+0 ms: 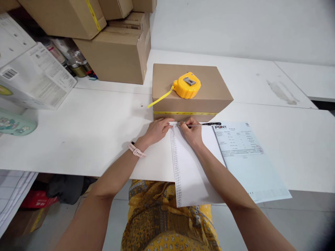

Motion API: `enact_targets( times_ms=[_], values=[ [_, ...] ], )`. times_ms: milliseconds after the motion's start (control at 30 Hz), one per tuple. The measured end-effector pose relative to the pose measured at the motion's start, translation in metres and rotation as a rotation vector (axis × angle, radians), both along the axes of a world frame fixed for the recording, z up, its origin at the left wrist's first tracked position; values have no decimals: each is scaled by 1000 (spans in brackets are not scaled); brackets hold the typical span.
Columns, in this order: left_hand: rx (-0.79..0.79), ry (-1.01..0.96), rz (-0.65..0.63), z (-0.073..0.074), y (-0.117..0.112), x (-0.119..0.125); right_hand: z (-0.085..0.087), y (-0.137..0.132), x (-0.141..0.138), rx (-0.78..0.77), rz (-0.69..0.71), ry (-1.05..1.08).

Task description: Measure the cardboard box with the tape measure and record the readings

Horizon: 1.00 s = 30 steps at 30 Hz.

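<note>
My right hand (192, 131) is closed around a black pen (210, 123), its tip at the top of a white printed sheet (187, 167) that hangs over the table's front edge. My left hand (156, 130), with a pink watch on the wrist, lies with fingers curled on the sheet's top left corner. Just beyond both hands stands a small cardboard box (211, 90) with yellow tape along its front. A yellow tape measure (187, 85) rests on top of it, a short length of tape sticking out to the left.
A light blue printed form (248, 157) lies to the right of the white sheet. Large cardboard boxes (117, 52) are stacked at the back left, with a white printed carton (34, 76) and a pale green object (15, 123) at the far left. The white table (78, 132) extends both ways.
</note>
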State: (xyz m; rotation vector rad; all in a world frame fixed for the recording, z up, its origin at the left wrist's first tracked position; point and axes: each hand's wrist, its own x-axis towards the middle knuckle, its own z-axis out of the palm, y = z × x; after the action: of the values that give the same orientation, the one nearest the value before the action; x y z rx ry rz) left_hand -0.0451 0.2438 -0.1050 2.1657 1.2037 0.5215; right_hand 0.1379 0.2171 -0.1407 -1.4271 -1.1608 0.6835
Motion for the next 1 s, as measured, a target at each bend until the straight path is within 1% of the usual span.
enact_targets(
  times_ms=[67,200,267,300,433,500,633,767,1000],
  values=[
    [7,3,1,1,0,0,2,-1,4,-5,22,59],
    [18,10,3,0,0,0,6,-5,15,-46,213,151],
    [12,5,1,0,0,0,6,-6,18,-67,250,132],
    [8,1,-1,-1,0,0,7,-6,18,-65,235,103],
    [-9,-10,0,0,-1,1,6,-3,12,-4,105,-56],
    [-7,-5,1,2,-1,1,6,-1,8,21,82,-114],
    [8,16,-2,4,-2,0,6,-1,6,14,96,-189],
    [15,24,-5,2,0,0,6,-1,7,-22,120,-219],
    [29,12,-4,-4,1,0,4,0,8,13,125,-259]
  ],
)
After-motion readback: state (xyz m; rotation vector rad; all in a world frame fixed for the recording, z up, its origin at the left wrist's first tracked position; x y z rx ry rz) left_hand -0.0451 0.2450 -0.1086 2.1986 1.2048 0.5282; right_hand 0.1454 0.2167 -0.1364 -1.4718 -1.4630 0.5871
